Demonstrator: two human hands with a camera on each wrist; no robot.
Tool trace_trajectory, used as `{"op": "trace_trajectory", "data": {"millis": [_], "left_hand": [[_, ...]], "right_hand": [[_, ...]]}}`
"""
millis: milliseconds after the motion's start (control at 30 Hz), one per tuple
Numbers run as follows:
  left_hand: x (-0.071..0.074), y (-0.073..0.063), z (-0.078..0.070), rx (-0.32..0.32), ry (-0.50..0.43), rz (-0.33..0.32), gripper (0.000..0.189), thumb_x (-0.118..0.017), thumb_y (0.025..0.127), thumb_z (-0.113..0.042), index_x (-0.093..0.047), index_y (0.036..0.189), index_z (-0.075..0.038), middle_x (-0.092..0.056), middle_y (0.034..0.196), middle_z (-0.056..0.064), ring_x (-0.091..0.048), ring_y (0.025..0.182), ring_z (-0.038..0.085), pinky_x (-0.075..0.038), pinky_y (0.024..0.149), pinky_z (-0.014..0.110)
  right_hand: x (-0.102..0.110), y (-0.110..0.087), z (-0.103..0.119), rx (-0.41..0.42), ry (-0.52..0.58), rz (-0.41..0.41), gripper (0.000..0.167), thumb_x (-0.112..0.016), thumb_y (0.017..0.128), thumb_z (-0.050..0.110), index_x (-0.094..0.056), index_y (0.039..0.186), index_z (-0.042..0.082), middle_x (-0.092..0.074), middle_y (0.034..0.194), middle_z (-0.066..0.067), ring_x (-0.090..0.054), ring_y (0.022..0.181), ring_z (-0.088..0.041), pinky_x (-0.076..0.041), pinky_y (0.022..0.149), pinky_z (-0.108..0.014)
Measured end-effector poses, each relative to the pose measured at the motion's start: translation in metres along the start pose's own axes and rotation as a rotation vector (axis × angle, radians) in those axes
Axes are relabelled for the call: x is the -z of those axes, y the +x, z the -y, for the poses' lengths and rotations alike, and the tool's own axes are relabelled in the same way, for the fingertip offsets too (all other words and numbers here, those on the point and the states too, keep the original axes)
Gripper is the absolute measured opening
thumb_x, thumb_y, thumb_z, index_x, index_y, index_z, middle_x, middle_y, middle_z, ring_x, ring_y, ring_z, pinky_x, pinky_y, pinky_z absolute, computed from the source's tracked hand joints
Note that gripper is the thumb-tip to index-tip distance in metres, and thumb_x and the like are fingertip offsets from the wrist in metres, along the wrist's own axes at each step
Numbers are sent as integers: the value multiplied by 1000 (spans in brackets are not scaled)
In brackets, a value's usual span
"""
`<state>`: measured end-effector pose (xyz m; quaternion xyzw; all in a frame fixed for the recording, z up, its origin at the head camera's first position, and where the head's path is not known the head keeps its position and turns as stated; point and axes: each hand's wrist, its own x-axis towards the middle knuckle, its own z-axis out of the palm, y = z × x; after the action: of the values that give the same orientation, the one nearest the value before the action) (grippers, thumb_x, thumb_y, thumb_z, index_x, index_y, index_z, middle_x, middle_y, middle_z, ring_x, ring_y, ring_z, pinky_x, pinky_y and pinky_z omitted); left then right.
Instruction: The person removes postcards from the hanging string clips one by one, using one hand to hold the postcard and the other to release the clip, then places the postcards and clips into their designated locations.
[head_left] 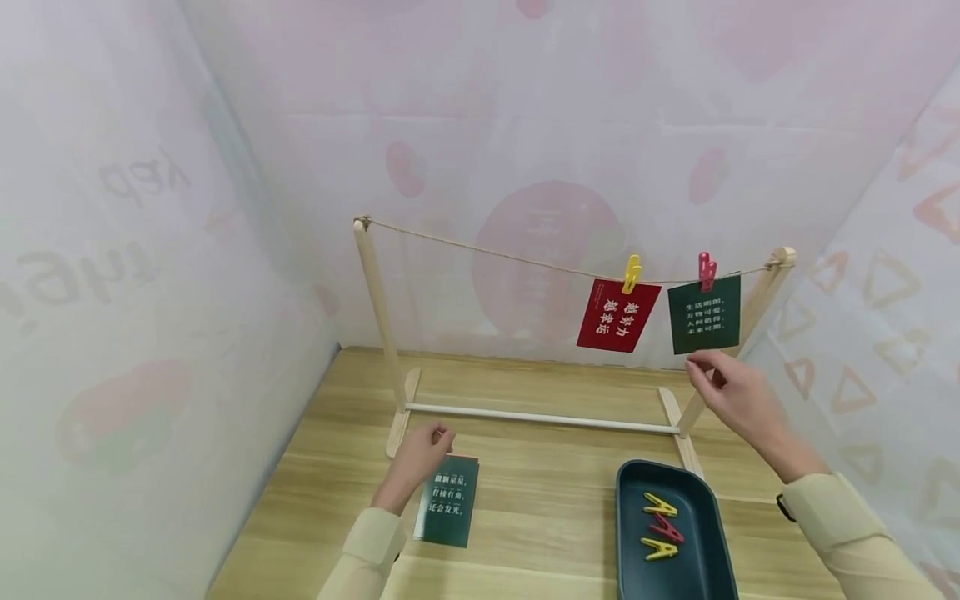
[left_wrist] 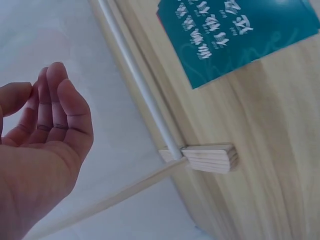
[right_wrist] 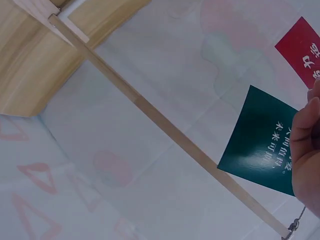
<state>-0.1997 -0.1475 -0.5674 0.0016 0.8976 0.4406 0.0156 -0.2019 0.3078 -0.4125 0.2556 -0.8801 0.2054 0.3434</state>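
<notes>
My right hand, fingers loosely bent and holding nothing, is raised just below a green card with white writing. That card hangs from a twine line by a pinkish-red clothespin. To its left a red card hangs tilted under a yellow clothespin. In the right wrist view the hand overlaps the green card. Over the table, beside a small stack of green cards, hovers my left hand. The left wrist view shows its fingers loosely curled around nothing.
Wooden posts carry the twine at both ends, and a white rod joins their feet low down. A dark blue tray at the front right holds two yellow clothespins and a red one. Printed cloth walls surround the table.
</notes>
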Motion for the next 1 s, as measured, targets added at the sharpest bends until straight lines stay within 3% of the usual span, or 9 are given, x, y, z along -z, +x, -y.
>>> {"op": "trace_trajectory", "data": {"millis": [333,500,767,1000], "left_hand": [[-3,9,-22,-51,-113,30,18,-55,99,-24,-64,98,-8,-69,84,9,-66,71,13,-53,64,28],[-6,12,-33,-58,-144,31,17,-56,99,-27,-65,97,-12,-69,84,7,-65,71,12,-52,65,27],[-7,18,-46,-70,-144,16,23,-55,99,-29,-66,101,-10,-70,85,6,-68,74,15,-52,67,30],[-7,21,-54,-79,-159,15,21,-54,100,-27,-66,100,-10,-71,88,9,-68,75,16,-54,70,30]], "right_hand": [[3,22,16,-2,-26,18,22,-74,82,1,-68,104,3,-69,88,-8,-44,63,-6,-37,59,-10],[-3,39,22,14,-9,-14,25,-74,82,0,-67,107,0,-67,91,-11,-43,64,-9,-36,60,-10],[-10,67,34,-60,19,-54,28,-68,89,4,-63,116,-1,-66,103,-17,-44,63,-12,-34,59,-8],[-20,78,40,-108,20,-54,35,-67,91,10,-59,123,-2,-62,110,-20,-45,63,-12,-39,57,-18]]}}
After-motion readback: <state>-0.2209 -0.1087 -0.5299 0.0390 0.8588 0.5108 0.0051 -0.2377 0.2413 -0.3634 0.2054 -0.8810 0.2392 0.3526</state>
